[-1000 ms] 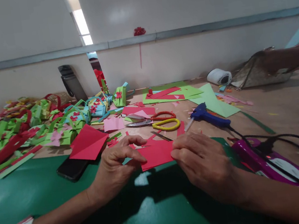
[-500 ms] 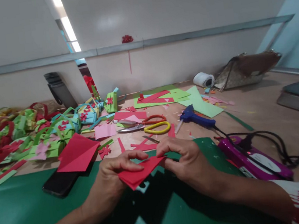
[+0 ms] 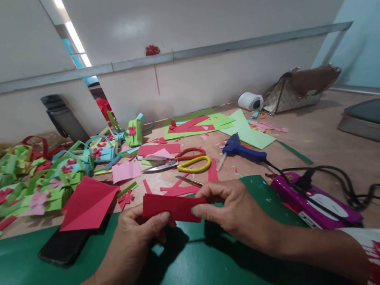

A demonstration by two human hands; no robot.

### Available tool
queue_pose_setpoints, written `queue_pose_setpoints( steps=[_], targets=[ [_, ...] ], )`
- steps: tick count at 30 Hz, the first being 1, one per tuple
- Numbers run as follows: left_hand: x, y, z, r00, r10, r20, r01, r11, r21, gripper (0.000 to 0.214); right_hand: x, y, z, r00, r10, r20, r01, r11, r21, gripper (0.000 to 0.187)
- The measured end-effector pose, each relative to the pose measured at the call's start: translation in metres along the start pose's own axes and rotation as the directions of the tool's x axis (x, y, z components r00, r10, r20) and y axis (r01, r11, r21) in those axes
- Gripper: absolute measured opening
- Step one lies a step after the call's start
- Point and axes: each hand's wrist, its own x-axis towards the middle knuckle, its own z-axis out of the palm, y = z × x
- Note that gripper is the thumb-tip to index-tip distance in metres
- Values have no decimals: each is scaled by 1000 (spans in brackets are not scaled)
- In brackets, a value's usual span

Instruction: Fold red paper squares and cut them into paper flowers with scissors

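A folded red paper strip (image 3: 171,207) is held between both hands just above the green mat (image 3: 36,282). My left hand (image 3: 136,239) pinches its left end with thumb on top. At the strip's right end, my right hand (image 3: 235,211) grips with thumb and fingers closed. Beyond the hands lie scissors with yellow and red handles (image 3: 185,162) and a blue glue gun (image 3: 244,150).
A black phone (image 3: 61,248) lies under a folded red sheet (image 3: 88,208) at the left. Piles of green, red and blue paper baskets (image 3: 39,173) fill the far left. A purple power strip (image 3: 314,200) with cables sits at the right; a tape roll (image 3: 250,101) and bag (image 3: 300,85) stand behind.
The red paper went from a flat sheet to a diagonal fold and now a narrow folded strip. Both hands shifted slightly left and nearer; the view turned right.
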Motion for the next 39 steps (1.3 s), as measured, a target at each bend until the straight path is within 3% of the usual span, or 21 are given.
queue_pose_setpoints(
  steps=[8,15,18,22,27,30,32,34,36,39],
  targets=[
    [-1,-1,6,990,-142,25,143,938,-315,18,3,2,2,987,134,94,-141,987,73,15],
    [-11,9,16,971,-223,90,240,886,-396,19,-2,3,10,966,202,158,-219,971,93,15],
    [-14,12,17,960,-254,119,280,845,-455,15,-4,0,12,970,183,162,-192,980,46,15],
    [-17,13,16,955,-293,45,269,795,-544,10,-8,-3,16,981,120,150,-115,993,-41,17],
    [-8,15,8,968,-240,-79,149,794,-590,28,-1,-6,6,995,3,102,19,975,-219,20],
    [1,17,-1,963,-221,-153,107,838,-536,29,15,-11,-15,996,-77,39,86,911,-404,25],
    [6,17,-6,965,-211,-157,108,862,-494,23,31,-12,-30,993,-113,36,114,823,-557,19],
    [9,17,-8,966,-210,-151,114,871,-478,23,48,-8,-39,988,-108,108,153,714,-684,10],
    [10,16,-9,966,-205,-154,108,869,-483,26,66,2,-41,982,-62,181,180,616,-767,25],
    [9,15,-8,970,-198,-142,102,861,-498,25,91,22,-36,965,-2,263,225,527,-820,27]
  ],
)
